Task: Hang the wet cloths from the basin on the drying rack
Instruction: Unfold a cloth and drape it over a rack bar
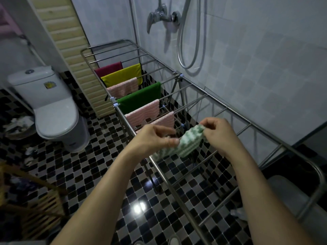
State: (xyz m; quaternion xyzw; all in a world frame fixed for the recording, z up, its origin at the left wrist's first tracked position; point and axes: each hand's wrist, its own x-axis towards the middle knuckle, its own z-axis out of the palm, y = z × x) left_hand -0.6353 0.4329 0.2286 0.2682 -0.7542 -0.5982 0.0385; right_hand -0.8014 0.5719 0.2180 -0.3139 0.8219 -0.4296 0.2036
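Observation:
A green-and-white striped cloth is stretched between my two hands just above the steel drying rack. My left hand pinches its near left edge; my right hand pinches the far right corner. The cloth hovers over the rack's bare rods, beside the nearest pink cloth. Farther along the rack hang another pink cloth, a green cloth, a third pink one, a yellow one and a dark red one. The basin is not in view.
A white toilet stands at the left on the checkered tile floor. A shower tap and hose hang on the tiled wall behind the rack. A wooden slatted stool sits at the lower left. A grey bin stands under the rack's right end.

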